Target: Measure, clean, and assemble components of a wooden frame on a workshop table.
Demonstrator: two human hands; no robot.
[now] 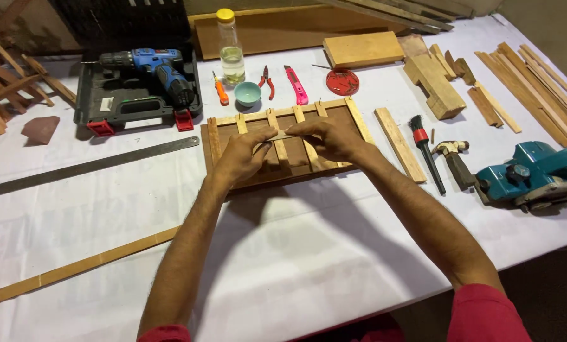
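A dark wooden board (pixel 289 120) with pale wood strips fixed along its top edge and across it lies on the white-covered table. Over its middle, my left hand (pixel 245 154) and my right hand (pixel 328 138) together pinch a short thin wood strip (pixel 282 135), held level across the upright strips. Each hand grips one end. My fingers hide most of the strip.
Behind the board are a small teal bowl (pixel 248 93), a clear bottle (pixel 231 47), pliers, a pink cutter and a blue drill (pixel 153 66) in its case. Right: a loose slat (pixel 399 144), brush, hammer, teal planer (pixel 537 174), wood offcuts. Left: a metal ruler (pixel 87 166), long strip (pixel 80 266).
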